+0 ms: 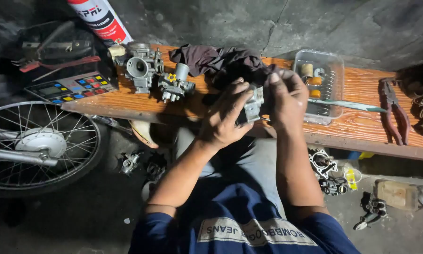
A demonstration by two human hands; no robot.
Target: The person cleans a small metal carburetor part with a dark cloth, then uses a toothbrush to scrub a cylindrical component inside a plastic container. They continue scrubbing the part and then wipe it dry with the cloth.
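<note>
My left hand [225, 115] and my right hand [287, 101] both grip a small grey metal engine part [254, 106], held just above the front edge of a wooden bench [127, 101]. The left fingers wrap its left side, the right fingers cover its right side and top. A dark crumpled cloth [221, 61] lies on the bench right behind the hands. Two metal carburetors [150, 73] stand on the bench to the left.
A clear plastic tray [334, 113] with springs and small parts sits at right, a toothbrush [348, 104] across it. Red-handled pliers [394, 110] lie further right. A spray can [101, 19] and a calculator [72, 87] are at left. A spoked wheel [37, 146] and loose parts [327, 169] are on the floor.
</note>
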